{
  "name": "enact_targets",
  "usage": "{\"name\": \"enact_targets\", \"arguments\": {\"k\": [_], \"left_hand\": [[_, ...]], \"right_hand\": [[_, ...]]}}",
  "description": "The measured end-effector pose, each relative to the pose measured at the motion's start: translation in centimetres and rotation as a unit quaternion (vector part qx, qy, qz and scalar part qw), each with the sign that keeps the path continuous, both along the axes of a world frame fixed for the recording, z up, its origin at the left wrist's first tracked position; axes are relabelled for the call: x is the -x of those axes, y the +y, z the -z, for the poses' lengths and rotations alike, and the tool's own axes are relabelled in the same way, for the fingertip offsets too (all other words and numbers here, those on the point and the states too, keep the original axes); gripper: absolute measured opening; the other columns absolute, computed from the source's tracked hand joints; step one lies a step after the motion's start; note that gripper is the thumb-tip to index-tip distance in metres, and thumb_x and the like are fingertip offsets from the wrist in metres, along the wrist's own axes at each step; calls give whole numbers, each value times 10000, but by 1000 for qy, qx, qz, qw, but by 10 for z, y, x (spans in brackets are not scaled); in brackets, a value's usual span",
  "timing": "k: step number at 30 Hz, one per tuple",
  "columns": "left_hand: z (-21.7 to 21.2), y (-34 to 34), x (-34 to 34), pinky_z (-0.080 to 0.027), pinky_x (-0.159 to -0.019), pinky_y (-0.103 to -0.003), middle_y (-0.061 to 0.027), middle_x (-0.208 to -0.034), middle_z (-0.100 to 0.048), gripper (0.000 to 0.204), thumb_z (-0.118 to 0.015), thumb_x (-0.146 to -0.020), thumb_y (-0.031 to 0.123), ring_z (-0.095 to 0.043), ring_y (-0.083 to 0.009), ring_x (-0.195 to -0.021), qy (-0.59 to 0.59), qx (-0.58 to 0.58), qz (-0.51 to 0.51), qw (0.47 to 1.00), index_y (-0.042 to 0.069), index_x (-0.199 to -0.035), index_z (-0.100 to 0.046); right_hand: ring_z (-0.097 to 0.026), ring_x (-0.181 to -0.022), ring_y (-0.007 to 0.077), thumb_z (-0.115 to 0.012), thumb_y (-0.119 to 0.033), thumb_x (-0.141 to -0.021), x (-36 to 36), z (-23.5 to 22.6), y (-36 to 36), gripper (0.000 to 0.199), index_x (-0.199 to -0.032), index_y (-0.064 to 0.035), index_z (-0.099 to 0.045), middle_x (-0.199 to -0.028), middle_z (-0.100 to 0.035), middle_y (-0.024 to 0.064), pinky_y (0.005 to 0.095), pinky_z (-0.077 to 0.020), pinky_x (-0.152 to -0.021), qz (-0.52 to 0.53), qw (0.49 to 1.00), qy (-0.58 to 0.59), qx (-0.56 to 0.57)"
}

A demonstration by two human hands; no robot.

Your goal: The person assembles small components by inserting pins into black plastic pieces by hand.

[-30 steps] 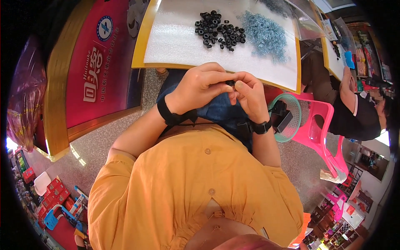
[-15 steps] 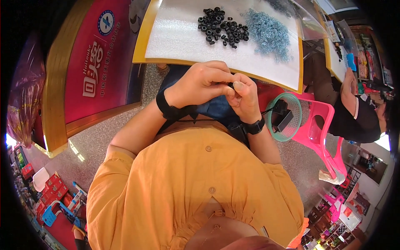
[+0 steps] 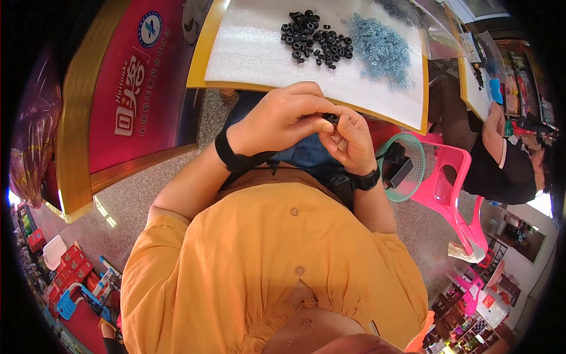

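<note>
My left hand (image 3: 283,118) and my right hand (image 3: 351,138) meet over my lap, just in front of the table edge. Between their fingertips sits a small black ring-shaped part (image 3: 331,118), pinched from both sides. Both wrists wear black bands. On the white sheet (image 3: 247,53) beyond my hands lies a heap of several black rings (image 3: 315,41), and to its right a heap of small blue-grey metal parts (image 3: 380,50).
The table has a yellow rim (image 3: 236,85). A red panel with a yellow frame (image 3: 135,94) stands at my left. At my right are a green round basket (image 3: 407,168) and a pink plastic stool (image 3: 451,189). Another person in black (image 3: 504,159) sits at the right.
My hands have shifted slightly to the right and stayed together on the small black part. The camera view has drifted a little; the heaps on the table look unchanged.
</note>
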State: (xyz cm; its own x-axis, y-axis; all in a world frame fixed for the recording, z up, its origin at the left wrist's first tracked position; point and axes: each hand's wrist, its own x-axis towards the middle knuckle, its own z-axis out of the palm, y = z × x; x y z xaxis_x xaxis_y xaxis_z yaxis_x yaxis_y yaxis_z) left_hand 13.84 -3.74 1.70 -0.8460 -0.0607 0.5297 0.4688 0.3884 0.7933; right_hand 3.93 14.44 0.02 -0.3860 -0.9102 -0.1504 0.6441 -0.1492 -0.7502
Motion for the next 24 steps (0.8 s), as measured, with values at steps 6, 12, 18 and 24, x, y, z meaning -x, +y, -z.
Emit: {"name": "enact_targets", "arguments": {"k": [6,12,18,24], "left_hand": [[7,-3,1,-487,-654,-319,-83,-830,-605,281,-754,-811,87,-600,-234,-746,-13,20,15,1000,37,-1081,-695],[11,-3,5,-490,-652,-306,-76,-827,-622,295,-772,-794,91,-609,-218,-740,-32,-5,15,999,40,-1077,-706],[15,0,7,-481,-647,-289,-74,-823,-624,319,-772,-794,88,-604,-206,-733,-28,-25,4,999,50,-1106,-715],[17,0,8,-472,-644,-284,-66,-816,-621,314,-775,-787,92,-594,-190,-724,-36,-44,-9,998,39,-1092,-721]], "right_hand": [[-470,-582,57,-573,-303,-1007,-3,3,1,353,-1195,-4,-590,-849,-603,39,166,-296,-439,-3,999,21,-33],[-477,-579,60,-564,-294,-1012,-1,-5,1,361,-1212,6,-587,-828,-597,37,172,-333,-435,-6,999,31,-44],[-492,-572,73,-560,-294,-1013,3,8,-2,360,-1203,11,-584,-857,-602,43,181,-370,-426,1,1000,20,-6],[-509,-581,84,-542,-332,-1018,5,15,-4,390,-1176,23,-578,-854,-600,47,186,-382,-414,-4,1000,20,2]]}}
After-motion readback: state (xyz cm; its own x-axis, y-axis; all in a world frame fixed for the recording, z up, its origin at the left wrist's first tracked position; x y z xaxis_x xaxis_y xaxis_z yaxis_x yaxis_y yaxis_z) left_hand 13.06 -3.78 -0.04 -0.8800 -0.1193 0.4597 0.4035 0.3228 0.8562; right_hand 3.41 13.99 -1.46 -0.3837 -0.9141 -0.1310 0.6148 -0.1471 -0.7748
